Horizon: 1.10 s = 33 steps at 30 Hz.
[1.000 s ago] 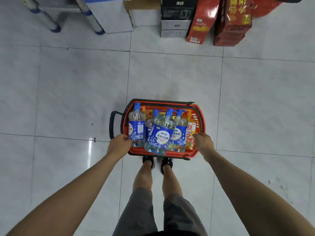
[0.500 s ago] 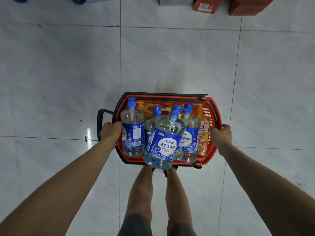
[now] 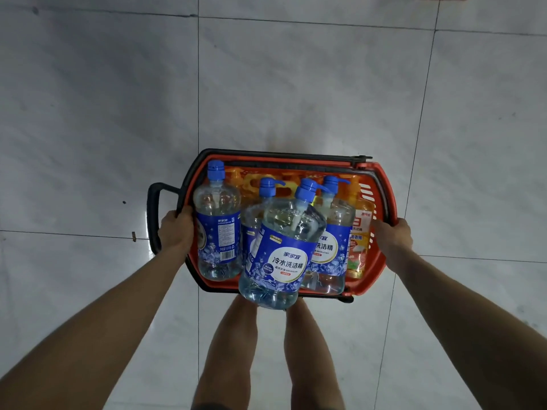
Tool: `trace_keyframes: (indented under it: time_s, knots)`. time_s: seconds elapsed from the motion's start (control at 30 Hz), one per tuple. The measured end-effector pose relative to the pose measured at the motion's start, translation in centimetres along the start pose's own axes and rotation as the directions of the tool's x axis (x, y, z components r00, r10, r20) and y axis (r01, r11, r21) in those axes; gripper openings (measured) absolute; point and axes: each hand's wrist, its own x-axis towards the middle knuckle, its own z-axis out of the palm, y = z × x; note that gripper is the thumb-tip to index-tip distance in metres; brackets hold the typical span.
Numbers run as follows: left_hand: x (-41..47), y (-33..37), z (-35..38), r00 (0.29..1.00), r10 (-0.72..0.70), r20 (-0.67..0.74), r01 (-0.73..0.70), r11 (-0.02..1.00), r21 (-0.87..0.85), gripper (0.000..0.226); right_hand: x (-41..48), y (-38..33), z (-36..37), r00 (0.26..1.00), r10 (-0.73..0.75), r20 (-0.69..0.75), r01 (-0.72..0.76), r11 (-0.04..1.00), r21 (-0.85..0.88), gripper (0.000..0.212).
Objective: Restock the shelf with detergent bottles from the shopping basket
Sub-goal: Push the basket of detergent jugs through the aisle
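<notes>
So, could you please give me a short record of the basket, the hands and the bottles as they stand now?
basket: red, black-rimmed, held over the tiled floor
left hand: grips the left rim
right hand: grips the right rim
clear bottles: four, blue caps; the front bottle leans over the near rim
yellow bottle: inside, by the right wall
shelf: not in view

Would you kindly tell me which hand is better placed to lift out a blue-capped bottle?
Probably the left hand: it grips the basket beside a blue-capped bottle; the right hand sits beside an orange bottle.
</notes>
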Motion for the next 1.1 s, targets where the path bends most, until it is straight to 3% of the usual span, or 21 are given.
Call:
trace_keyframes:
  time_s: [0.17,0.4,0.77,1.1]
  knots:
    - [0.3,0.3,-0.2,0.998,-0.067,-0.004,0.066,0.99,-0.129,0.04,0.9,0.8,0.3,0.992,-0.066,-0.105,0.053,0.991,-0.121,0.038]
    - [-0.3,1.2,-2.1,0.959,-0.213,0.186,0.24,0.962,-0.133,0.045,-0.1,1.1,-1.8,0.993,-0.114,-0.035,0.098,0.947,-0.305,0.027]
    - [-9.1,-0.3,-9.0,0.965,-0.196,0.171,0.202,0.979,-0.015,0.034,-8.4,4.8,-7.6,0.992,-0.121,0.034,0.125,0.914,-0.386,0.025]
    - [-19.4,-2.1,-17.4,0.985,-0.11,0.135,0.085,0.98,0.181,0.049,-19.7,7.7,-15.0,0.993,-0.086,0.084,0.108,0.942,-0.319,0.026]
